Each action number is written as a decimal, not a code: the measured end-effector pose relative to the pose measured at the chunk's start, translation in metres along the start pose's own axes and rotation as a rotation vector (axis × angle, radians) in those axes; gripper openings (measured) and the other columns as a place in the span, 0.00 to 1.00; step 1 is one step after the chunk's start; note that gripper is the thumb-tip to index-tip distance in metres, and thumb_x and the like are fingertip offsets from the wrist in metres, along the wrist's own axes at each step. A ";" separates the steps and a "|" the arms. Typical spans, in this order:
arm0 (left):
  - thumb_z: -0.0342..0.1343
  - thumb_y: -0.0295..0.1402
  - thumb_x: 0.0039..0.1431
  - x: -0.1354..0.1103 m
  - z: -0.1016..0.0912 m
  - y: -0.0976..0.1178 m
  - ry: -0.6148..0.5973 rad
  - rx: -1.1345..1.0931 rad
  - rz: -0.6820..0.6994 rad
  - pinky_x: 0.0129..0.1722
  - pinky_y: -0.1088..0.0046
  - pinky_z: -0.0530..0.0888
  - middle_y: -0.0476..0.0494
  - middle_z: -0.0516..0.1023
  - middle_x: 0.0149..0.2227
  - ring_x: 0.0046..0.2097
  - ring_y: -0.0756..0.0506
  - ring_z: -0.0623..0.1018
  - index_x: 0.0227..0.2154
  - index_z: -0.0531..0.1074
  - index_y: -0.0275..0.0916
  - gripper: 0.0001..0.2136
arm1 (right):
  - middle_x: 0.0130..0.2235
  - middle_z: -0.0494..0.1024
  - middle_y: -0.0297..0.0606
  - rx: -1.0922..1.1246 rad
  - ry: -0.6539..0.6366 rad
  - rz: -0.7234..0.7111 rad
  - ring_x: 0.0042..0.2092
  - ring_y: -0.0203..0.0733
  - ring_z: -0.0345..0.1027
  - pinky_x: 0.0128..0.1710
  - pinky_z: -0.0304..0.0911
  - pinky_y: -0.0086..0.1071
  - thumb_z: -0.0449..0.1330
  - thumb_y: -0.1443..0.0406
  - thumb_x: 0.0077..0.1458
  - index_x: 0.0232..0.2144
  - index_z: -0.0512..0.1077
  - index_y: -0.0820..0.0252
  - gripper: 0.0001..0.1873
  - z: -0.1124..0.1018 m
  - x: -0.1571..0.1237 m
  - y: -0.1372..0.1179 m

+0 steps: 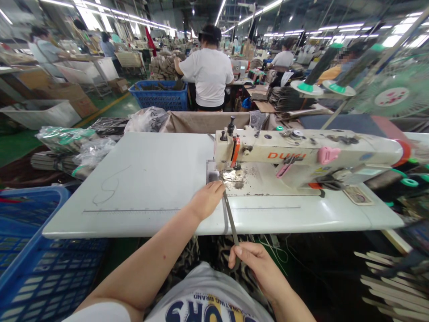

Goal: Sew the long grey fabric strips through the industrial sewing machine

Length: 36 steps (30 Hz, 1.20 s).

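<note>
A narrow grey-brown fabric strip [230, 217] runs from the needle area of the sewing machine [295, 150] over the table's front edge. Close to the metal needle plate [232, 175], my left hand [208, 198] has its fingers together at the strip's upper end; its fingertips are partly hidden. My right hand [252, 259], below the table edge, pinches the lower part of the strip between thumb and fingers. The strip looks stretched fairly straight between both hands.
The white table [161, 179] bears a printed ruler line and a loose thread [107, 185]. At left stands a blue basket [33, 250]. Light strips [392, 286] hang at lower right. Thread cones [321, 67] and a fan [392, 96] stand behind; a co-worker [211, 74] sits ahead.
</note>
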<state>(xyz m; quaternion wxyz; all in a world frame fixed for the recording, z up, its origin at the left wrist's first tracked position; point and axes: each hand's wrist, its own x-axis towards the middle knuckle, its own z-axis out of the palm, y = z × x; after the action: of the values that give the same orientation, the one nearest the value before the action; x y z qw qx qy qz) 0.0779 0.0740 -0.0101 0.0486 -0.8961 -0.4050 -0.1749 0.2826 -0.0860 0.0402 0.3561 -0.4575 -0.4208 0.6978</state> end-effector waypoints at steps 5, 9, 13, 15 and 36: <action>0.46 0.28 0.73 0.001 -0.002 0.000 0.002 -0.002 -0.007 0.66 0.60 0.72 0.36 0.76 0.56 0.61 0.41 0.76 0.52 0.70 0.37 0.11 | 0.27 0.81 0.38 0.001 -0.037 0.011 0.33 0.44 0.70 0.41 0.63 0.36 0.66 0.49 0.61 0.24 0.83 0.59 0.22 0.002 0.003 0.006; 0.47 0.28 0.73 0.001 -0.003 0.002 0.014 0.006 -0.014 0.65 0.60 0.73 0.35 0.75 0.57 0.61 0.40 0.75 0.53 0.70 0.36 0.11 | 0.28 0.82 0.39 -0.035 -0.038 -0.010 0.34 0.45 0.71 0.41 0.62 0.37 0.66 0.49 0.62 0.25 0.83 0.59 0.23 0.002 0.007 0.012; 0.47 0.27 0.72 0.001 -0.003 0.003 0.018 0.023 -0.014 0.64 0.60 0.73 0.35 0.75 0.57 0.60 0.41 0.76 0.52 0.70 0.36 0.11 | 0.27 0.82 0.39 -0.030 -0.062 0.004 0.33 0.45 0.71 0.39 0.62 0.36 0.66 0.48 0.61 0.25 0.84 0.60 0.23 -0.002 0.011 0.019; 0.48 0.26 0.72 0.000 -0.003 0.003 0.027 0.029 -0.012 0.63 0.61 0.73 0.35 0.75 0.56 0.59 0.41 0.76 0.51 0.70 0.37 0.10 | 0.27 0.82 0.39 -0.032 -0.071 -0.004 0.33 0.44 0.71 0.39 0.62 0.36 0.66 0.49 0.61 0.25 0.84 0.60 0.23 -0.003 0.012 0.022; 0.50 0.26 0.71 0.003 -0.013 0.004 -0.003 0.049 0.002 0.62 0.62 0.73 0.34 0.76 0.53 0.56 0.40 0.77 0.48 0.73 0.33 0.09 | 0.31 0.86 0.36 -0.008 0.123 -0.037 0.33 0.42 0.75 0.38 0.69 0.34 0.72 0.51 0.55 0.38 0.84 0.55 0.16 0.003 0.014 0.012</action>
<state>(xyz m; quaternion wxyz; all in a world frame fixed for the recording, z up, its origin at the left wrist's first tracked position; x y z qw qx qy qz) 0.0794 0.0707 0.0037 0.0699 -0.8953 -0.4083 -0.1638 0.2737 -0.0787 0.0253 0.3922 -0.4933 -0.4092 0.6599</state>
